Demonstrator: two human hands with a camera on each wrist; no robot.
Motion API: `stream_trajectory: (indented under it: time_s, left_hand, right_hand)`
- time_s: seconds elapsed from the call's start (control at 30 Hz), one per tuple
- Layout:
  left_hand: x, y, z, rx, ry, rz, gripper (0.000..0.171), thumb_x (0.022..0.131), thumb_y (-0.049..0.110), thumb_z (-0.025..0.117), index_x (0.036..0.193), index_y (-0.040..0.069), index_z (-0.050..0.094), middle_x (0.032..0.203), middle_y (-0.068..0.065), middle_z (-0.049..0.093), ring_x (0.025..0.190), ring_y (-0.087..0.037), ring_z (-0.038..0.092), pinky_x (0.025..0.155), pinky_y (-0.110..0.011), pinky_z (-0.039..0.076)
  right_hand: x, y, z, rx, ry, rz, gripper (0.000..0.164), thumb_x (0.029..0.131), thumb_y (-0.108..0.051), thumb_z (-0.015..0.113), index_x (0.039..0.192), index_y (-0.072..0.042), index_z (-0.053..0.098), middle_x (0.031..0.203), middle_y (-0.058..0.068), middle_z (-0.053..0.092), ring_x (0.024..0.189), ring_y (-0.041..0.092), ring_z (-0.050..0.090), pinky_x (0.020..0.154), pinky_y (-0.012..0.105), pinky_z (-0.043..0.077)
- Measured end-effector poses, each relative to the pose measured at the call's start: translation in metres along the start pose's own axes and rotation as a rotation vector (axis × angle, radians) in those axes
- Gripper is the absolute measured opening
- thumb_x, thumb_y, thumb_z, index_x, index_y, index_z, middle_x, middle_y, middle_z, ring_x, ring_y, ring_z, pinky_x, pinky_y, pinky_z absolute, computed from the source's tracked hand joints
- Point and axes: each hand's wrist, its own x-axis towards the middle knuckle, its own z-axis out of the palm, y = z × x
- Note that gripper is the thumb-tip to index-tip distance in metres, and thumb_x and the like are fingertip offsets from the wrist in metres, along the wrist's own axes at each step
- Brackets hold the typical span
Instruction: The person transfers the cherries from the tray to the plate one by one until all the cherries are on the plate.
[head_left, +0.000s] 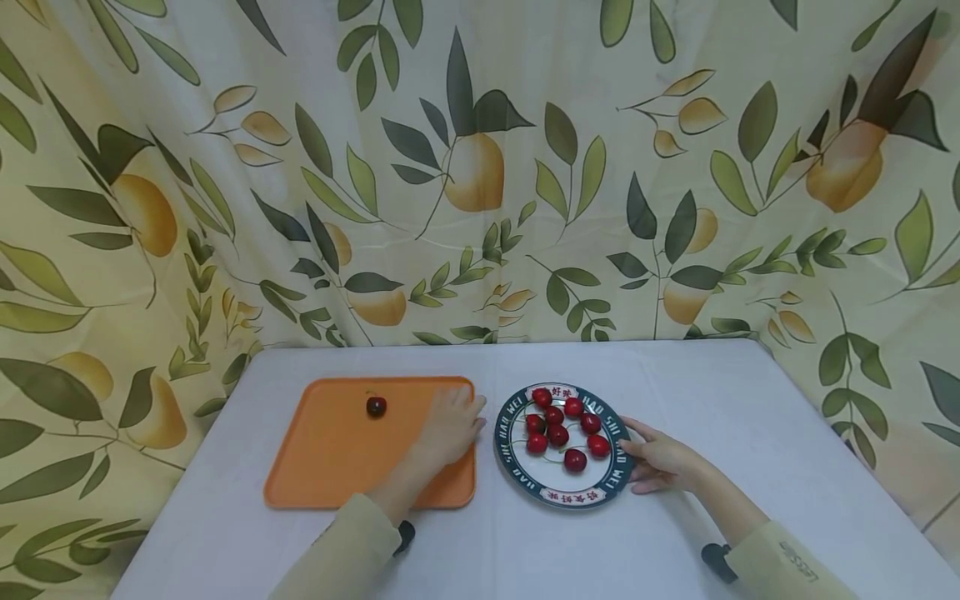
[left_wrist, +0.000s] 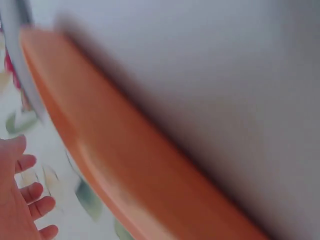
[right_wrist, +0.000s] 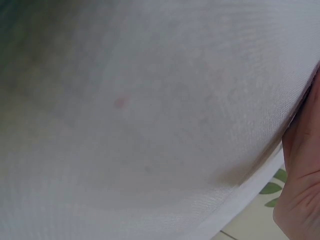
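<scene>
My left hand (head_left: 450, 423) hovers over the right side of an orange tray (head_left: 337, 458), its fingers loosely extended and holding nothing. In the left wrist view that hand's spread fingers (left_wrist: 37, 200) appear beside the tray's blurred edge (left_wrist: 110, 135). One dark cherry (head_left: 377, 407) lies near the tray's back edge. With my right hand (head_left: 663, 458) I grip the right rim of a round plate (head_left: 517, 473), which has a dark patterned border. Several red cherries (head_left: 557, 435) with stems lie on the plate. The right wrist view shows only part of the hand (right_wrist: 302, 185); its fingertips are hidden.
A white cloth (head_left: 495, 550) covers the table under the tray and plate. Behind the table hangs a curtain (head_left: 525, 167) printed with fruit and leaves. The tray and plate stand side by side with a narrow gap.
</scene>
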Motion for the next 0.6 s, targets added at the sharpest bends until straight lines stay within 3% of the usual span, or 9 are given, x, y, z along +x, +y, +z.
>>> stream_trajectory:
  time_s: [0.13,0.37,0.6]
  left_hand:
    - [-0.007,-0.033,0.001,-0.036,0.044,-0.067,0.029,0.093,0.030,0.051,0.120,0.018,0.048,0.112,-0.009,0.044,0.102,-0.026,0.043,0.089,-0.044,0.033]
    - [-0.021,-0.083,0.002,-0.065,0.016,-0.208,0.032,0.094,0.023,0.049,0.126,0.020,0.042,0.114,-0.013,0.040,0.106,-0.032,0.038,0.092,-0.051,0.026]
    - [-0.030,-0.118,0.006,-0.121,-0.020,-0.299,0.038,0.093,0.016,0.050,0.129,0.018,0.040,0.115,-0.018,0.036,0.106,-0.038,0.035,0.093,-0.054,0.023]
  right_hand:
    - [0.000,0.000,0.000,-0.002,-0.001,0.000,0.058,0.097,-0.019,0.043,0.147,-0.016,0.014,0.084,0.011,0.055,0.063,0.019,0.061,0.061,0.033,0.053]
    - [0.000,0.000,0.000,-0.003,-0.003,0.002,0.058,0.097,-0.019,0.044,0.147,-0.016,0.013,0.083,0.011,0.054,0.063,0.019,0.061,0.061,0.033,0.053]
    - [0.001,0.000,0.000,0.002,0.003,0.006,0.058,0.097,-0.018,0.044,0.147,-0.017,0.014,0.081,0.010,0.054,0.063,0.019,0.062,0.061,0.033,0.053]
